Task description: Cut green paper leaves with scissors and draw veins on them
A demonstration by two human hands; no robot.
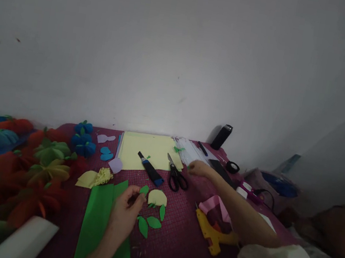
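My left hand (127,209) pinches a green leaf cutout (144,190) between thumb and fingertips, above the green sheets (96,213). Just right of it lie a cream rounded cutout (158,197) and several loose leaf cutouts (153,222). My right hand (199,168) reaches across to the right end of the cream sheets (145,146). Its fingers are closed, with a small green piece (189,167) showing at the tips. Black-handled scissors (177,177) and a dark, blue-ended tool (152,170) lie between the hands.
A yellow glue gun (208,230) and a pink strip (217,208) lie beneath my right forearm. Many fabric-like flowers (44,170) crowd the left. At the back right stand a black can (222,137) and a tape roll (232,167). A blurred person (333,233) is at the far right.
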